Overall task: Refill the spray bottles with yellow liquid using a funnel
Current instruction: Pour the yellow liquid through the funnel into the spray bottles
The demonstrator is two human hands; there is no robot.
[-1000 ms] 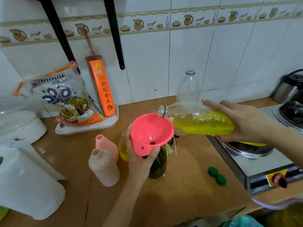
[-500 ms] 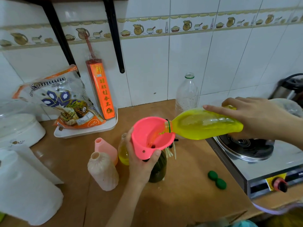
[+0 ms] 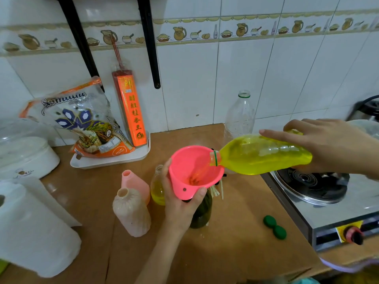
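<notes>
Chinese characters on orange incense box (image 3: 133, 111)

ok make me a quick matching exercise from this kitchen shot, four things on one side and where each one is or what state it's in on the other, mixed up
Things:
1. funnel
2. yellow bottle
3. clear bottle
4. green caps

Places or states:
A. upright and uncapped by the tiled wall
B. lying on the counter near the stove
C. tipped over, mouth at the funnel's rim
D. on a dark bottle, held by the left hand

Pairs: 1-D, 2-C, 3-A, 4-B

The left hand holds the funnel; the right hand holds the yellow bottle.
</notes>
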